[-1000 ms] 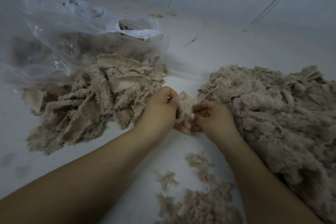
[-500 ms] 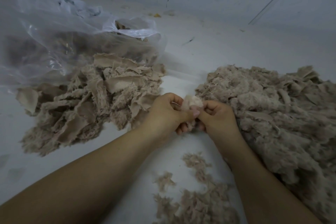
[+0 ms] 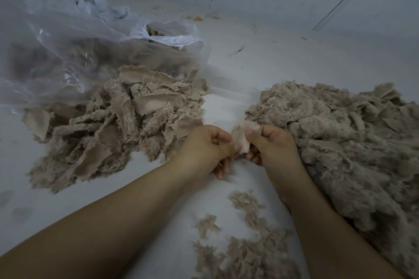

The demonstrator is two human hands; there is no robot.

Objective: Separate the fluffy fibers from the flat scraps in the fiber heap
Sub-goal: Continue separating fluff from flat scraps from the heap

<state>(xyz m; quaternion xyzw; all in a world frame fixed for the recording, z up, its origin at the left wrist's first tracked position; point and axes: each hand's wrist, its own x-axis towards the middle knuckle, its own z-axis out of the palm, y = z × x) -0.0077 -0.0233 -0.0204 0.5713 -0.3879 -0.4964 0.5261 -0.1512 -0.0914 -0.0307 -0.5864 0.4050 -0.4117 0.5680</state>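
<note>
Risk assessment: the small beige scrap (image 3: 242,137) is pinched from both sides at centre frame, and if fluff still clings to it, which the view does not settle, a pull made too sharply would likely tear the backing rather than strip it. A second hazard is misplacement, judged from the layout: three beige accumulations lie close together and look alike, so a released piece could land in the wrong one. The flat scraps pile (image 3: 118,127) occupies the left centre of the frame, just beside the left hand (image 3: 205,150); the unsorted fiber heap (image 3: 335,142) fills the right side, touching the right hand (image 3: 275,146) along its outer edge; loose fluff tufts (image 3: 244,244) lie at lower centre between the forearms. Stray fibres dropping from the scrap would fall near those tufts, which seems acceptable, but a drift rightward would return them to the heap. Hand state: left hand curled, thumb and forefinger pinching the scrap's left edge; right hand curled, thumb and forefinger pinching its upper right edge. The scrap stands between the two hands, raised slightly above the white surface (image 3: 272,70). A clear plastic bag (image 3: 74,47) lies at upper left, behind the scraps pile
</note>
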